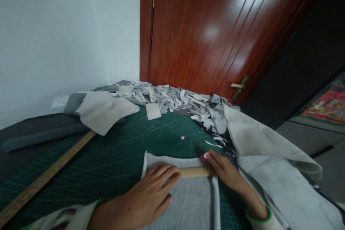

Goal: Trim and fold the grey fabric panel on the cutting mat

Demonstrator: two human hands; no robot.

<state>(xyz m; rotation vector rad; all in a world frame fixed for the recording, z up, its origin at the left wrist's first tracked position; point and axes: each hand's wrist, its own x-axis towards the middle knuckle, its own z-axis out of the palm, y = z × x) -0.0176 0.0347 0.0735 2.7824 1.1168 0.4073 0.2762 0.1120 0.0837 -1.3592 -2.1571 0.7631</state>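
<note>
A piece of light grey fabric [188, 201] lies on the green cutting mat [161, 133], its right edge slightly curled. Across its upper part rests a short wooden ruler [195, 172]. My left hand [151, 194] lies over the fabric and the ruler's left end, fingers stretched out and pressing down. At the ruler's right end, near the fabric's top right corner, my right hand [222, 167] is closed in a pinch on a small pink piece of tailor's chalk [206, 155]. The fingers partly cover the chalk.
A long wooden ruler [54, 169] slants along the mat's left side, partly under pale cloth [105, 109]. Fabric scraps [175, 99] pile up before the door [199, 32]. Larger cloth pieces [285, 179] lie at right. A small pink disc [182, 137] is on the mat.
</note>
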